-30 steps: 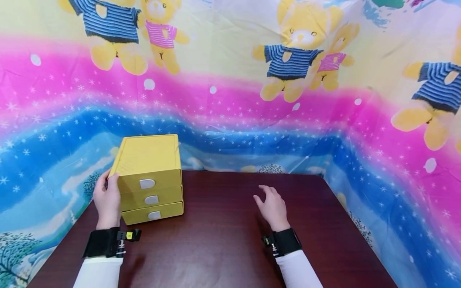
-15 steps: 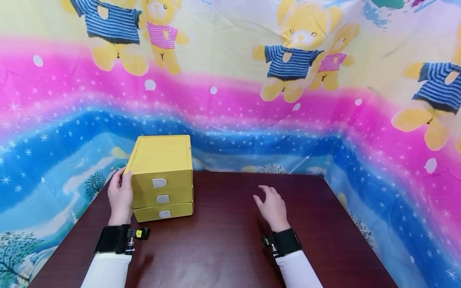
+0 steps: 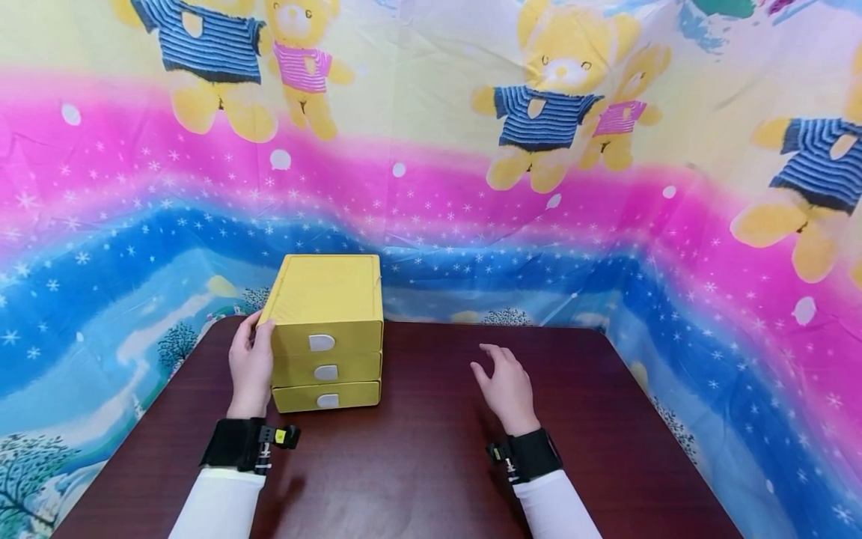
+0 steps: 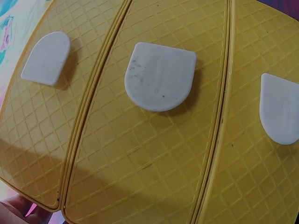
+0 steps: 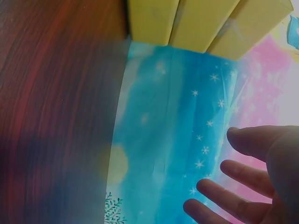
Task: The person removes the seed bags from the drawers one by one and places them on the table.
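A yellow three-drawer storage box (image 3: 326, 288) with rounded white pulls stands on the dark red-brown table at left of centre, all its drawers closed. My left hand (image 3: 251, 370) presses against its left side, thumb at the front left edge and fingers extended along the side. In the left wrist view the drawer fronts (image 4: 145, 140) fill the picture, and a bit of the fingers (image 4: 16, 207) shows at the lower left corner. My right hand (image 3: 506, 389) hovers over the right part of the table, holding nothing, its fingers loosely spread in the right wrist view.
The wooden table (image 3: 417, 464) has rounded far corners. A printed cloth (image 3: 417, 187) with bears and snowflakes hangs behind it and along both sides, close behind the storage box. Each wrist wears a black band (image 3: 232, 443) with a small camera.
The storage box has slid to the right along the table and turned slightly to face more squarely forward, with my left hand moving along with it. My right hand has hardly moved.
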